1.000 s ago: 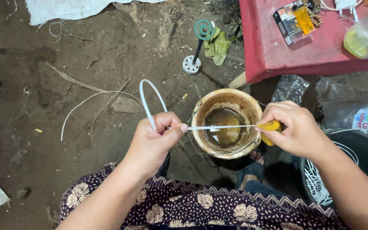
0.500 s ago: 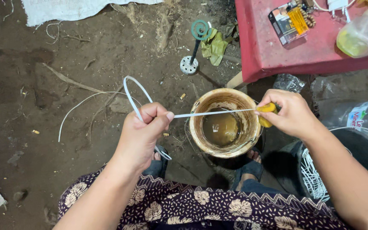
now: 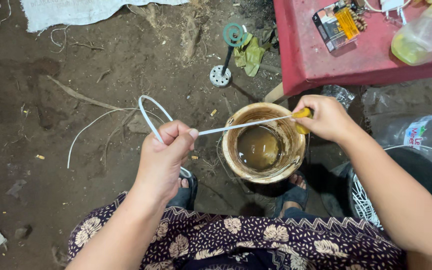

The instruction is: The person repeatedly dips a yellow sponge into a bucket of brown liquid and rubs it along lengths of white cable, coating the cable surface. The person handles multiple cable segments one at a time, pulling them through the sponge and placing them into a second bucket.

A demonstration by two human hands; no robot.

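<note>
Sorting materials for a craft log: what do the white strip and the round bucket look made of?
White strip: looks like smooth plastic or peeled cane; it bends in a springy loop. Bucket: likely plastic, with a thin rim, stained brown, holding murky liquid.

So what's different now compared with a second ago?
The left hand has drawn back from the bucket, so more of the white strip spans between the hands, now slanting up to the right hand. The loop behind swung left. Both grips, the yellow-handled tool and the bucket are unchanged.
</note>
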